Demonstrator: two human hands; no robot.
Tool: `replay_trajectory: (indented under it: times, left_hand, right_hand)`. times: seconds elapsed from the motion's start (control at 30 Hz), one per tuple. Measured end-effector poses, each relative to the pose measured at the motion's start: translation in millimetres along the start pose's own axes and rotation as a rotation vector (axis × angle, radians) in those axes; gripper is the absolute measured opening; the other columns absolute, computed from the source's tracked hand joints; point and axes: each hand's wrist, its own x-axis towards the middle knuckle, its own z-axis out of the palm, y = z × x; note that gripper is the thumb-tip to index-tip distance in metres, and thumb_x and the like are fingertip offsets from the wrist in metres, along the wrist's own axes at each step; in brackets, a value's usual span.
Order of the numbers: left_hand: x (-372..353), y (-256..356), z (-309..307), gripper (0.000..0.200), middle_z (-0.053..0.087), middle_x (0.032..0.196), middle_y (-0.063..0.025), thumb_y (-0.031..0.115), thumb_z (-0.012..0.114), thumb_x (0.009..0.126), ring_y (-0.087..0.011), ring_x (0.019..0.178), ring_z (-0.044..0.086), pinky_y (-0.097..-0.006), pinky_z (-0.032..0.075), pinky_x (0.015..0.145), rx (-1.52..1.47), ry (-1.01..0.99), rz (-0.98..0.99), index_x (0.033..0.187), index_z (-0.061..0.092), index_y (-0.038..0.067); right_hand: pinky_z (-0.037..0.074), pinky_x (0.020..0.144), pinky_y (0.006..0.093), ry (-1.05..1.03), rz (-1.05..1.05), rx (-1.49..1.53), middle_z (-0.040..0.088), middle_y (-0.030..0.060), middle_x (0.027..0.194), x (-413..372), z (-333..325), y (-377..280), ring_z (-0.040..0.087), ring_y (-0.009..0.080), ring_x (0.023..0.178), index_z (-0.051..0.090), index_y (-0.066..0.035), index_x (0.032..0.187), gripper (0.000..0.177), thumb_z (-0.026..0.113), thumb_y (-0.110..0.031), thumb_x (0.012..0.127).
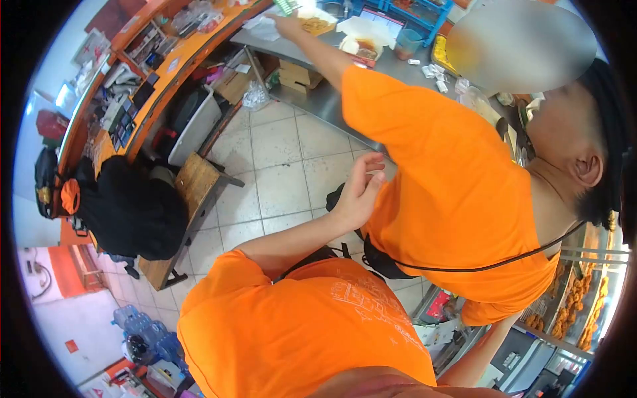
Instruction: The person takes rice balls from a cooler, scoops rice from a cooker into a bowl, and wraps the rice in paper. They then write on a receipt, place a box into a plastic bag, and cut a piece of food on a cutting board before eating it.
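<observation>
Hands: left hand [360, 194] open, fingers curled, just beside co-worker's orange shirt [451, 172]; right hand unseen. Shirt: soft, light cloth, probably best pinched at a loose side fold.

Left hand [361, 192] is up just beside the co-worker [451, 186], who leans over the metal counter [318, 99] ahead. A food tray [315, 25] sits on that counter. The long service desk [166, 79] runs along the left, with a bench [192, 186] before it. The fried-food case [584, 298] is far right and the water bottles [142, 331] lower left.
</observation>
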Motion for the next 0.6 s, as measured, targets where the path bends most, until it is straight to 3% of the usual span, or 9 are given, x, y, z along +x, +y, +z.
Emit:
replay_trajectory:
  times: [0.1, 0.17, 0.2, 0.23, 0.33, 0.4, 0.47, 0.53, 0.6]
  left_hand:
    - [10.2, -22.7, 31.7, 0.041, 0.047, 0.131, -0.0136, 0.011, 0.046, 0.102, -0.0225, 0.123, 0.045, -0.0366, 0.04, 0.103, 0.112, 0.127, 0.174, 0.14, 0.037, 0.001]
    - [-5.3, -63.8, 31.1, 0.054, 0.04, 0.142, -0.0151, 0.013, 0.051, 0.096, -0.0234, 0.122, 0.045, -0.0387, 0.041, 0.1, -0.107, 0.254, -0.087, 0.146, 0.033, 0.001]
    - [7.3, -53.7, 24.8, 0.056, 0.051, 0.138, -0.0135, 0.033, 0.05, 0.104, -0.0253, 0.122, 0.053, -0.0394, 0.046, 0.104, 0.604, 0.15, 0.284, 0.147, 0.035, 0.0]
    - [17.9, -37.2, 50.6, 0.056, 0.051, 0.138, -0.0135, 0.033, 0.05, 0.104, -0.0253, 0.122, 0.053, -0.0394, 0.046, 0.104, 0.562, 0.064, 0.29, 0.147, 0.035, 0.0]
    - [19.1, 28.4, 107.7, 0.052, 0.058, 0.131, -0.0127, 0.016, 0.066, 0.094, -0.0232, 0.114, 0.06, -0.0371, 0.052, 0.097, -0.356, 0.559, -0.025, 0.14, 0.047, 0.002]
    - [23.1, 43.8, 112.9, 0.045, 0.059, 0.132, -0.0101, 0.03, 0.045, 0.104, -0.0226, 0.116, 0.061, -0.0388, 0.051, 0.099, 0.088, 0.765, 0.058, 0.141, 0.046, 0.003]
    - [24.4, 98.9, 121.7, 0.028, 0.066, 0.113, -0.0119, 0.015, 0.049, 0.095, -0.0208, 0.105, 0.063, -0.0355, 0.052, 0.09, 0.236, 0.84, 0.144, 0.114, 0.062, -0.001]
    - [9.3, 141.2, 166.8, 0.026, 0.066, 0.102, -0.0168, 0.01, 0.053, 0.089, -0.0267, 0.093, 0.064, -0.0362, 0.052, 0.086, 0.561, 0.964, 0.672, 0.105, 0.061, -0.007]
    - [2.7, 184.8, 195.0, 0.024, 0.064, 0.092, -0.0188, 0.012, 0.049, 0.091, -0.0323, 0.087, 0.064, -0.0434, 0.055, 0.08, 0.49, 0.433, 1.303, 0.102, 0.056, -0.008]
  right_hand:
    - [0.051, 0.098, 0.0414, -0.035, 0.061, 0.073, 0.06, 0.0134, 0.134, 29.9, -0.9, 10.3, 0.06, 0.0274, 0.119, 0.051, -0.001, 0.138, 0.047, 0.046, -0.033, 0.104]
    - [0.051, 0.098, 0.0413, 0.004, 0.123, 0.132, 0.06, 0.0133, 0.134, 28.3, -3.3, 18.7, 0.06, 0.0274, 0.118, 0.051, -0.001, 0.138, 0.047, 0.046, -0.033, 0.104]
    - [0.051, 0.098, 0.0413, 0.031, 0.169, 0.175, 0.06, 0.0132, 0.134, 22.8, -0.9, 24.3, 0.06, 0.0274, 0.118, 0.051, -0.001, 0.138, 0.047, 0.046, -0.033, 0.104]
    - [0.051, 0.098, 0.0413, 0.084, 0.211, 0.222, 0.06, 0.0131, 0.134, 15.9, 7.8, 25.5, 0.06, 0.0274, 0.118, 0.051, -0.001, 0.138, 0.047, 0.047, -0.033, 0.104]
    - [0.048, 0.1, 0.0414, -0.326, 0.254, 0.08, 0.063, 0.0089, 0.128, 7.5, 35.3, -12.6, 0.06, 0.0245, 0.118, 0.055, -0.001, 0.132, 0.048, 0.045, -0.038, 0.103]
    - [0.048, 0.099, 0.0404, -0.681, 0.003, 0.348, 0.062, 0.0121, 0.129, 23.8, 31.7, 4.9, 0.06, 0.0224, 0.118, 0.053, -0.001, 0.131, 0.045, 0.039, -0.034, 0.104]
    - [0.046, 0.097, 0.0436, -0.69, -0.286, -0.036, 0.062, 0.0199, 0.123, 30.5, 38.1, 9.2, 0.061, 0.0292, 0.114, 0.049, 0.002, 0.13, 0.043, 0.042, -0.031, 0.102]
    - [0.046, 0.094, 0.0457, -0.723, -0.343, -0.238, 0.061, 0.0223, 0.118, 37.4, 37.1, -12.5, 0.06, 0.0336, 0.11, 0.049, 0.002, 0.129, 0.042, 0.046, -0.027, 0.1]
    - [0.045, 0.091, 0.0489, -0.78, -0.476, -0.476, 0.06, 0.0241, 0.109, 47.5, 50.1, -38.4, 0.058, 0.0404, 0.103, 0.048, 0.002, 0.127, 0.041, 0.054, -0.023, 0.095]
